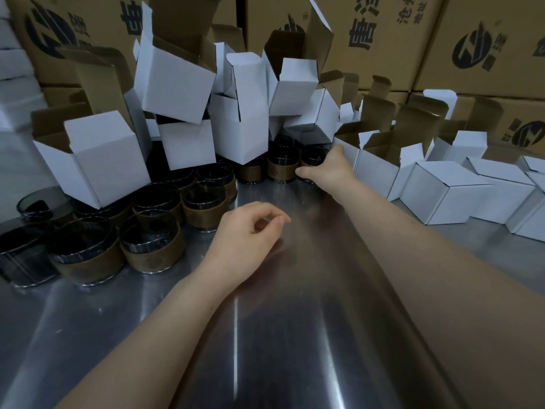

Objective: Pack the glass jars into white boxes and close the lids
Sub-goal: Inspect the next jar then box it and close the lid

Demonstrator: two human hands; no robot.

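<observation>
Pickup is your step: right grip [327, 169] reaches the banded glass jar [310, 160] far across the counter [295, 326], hold unclear, left grip [250, 231] slack and empty; next, lift it into the adjacent open white box [374, 172].

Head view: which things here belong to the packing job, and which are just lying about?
Job: glass jars, open white boxes, closed white boxes, the jar that the right hand grips, the idle left hand.
Lying about: printed brown cartons behind, white stacks at far left, the steel table underneath.
</observation>
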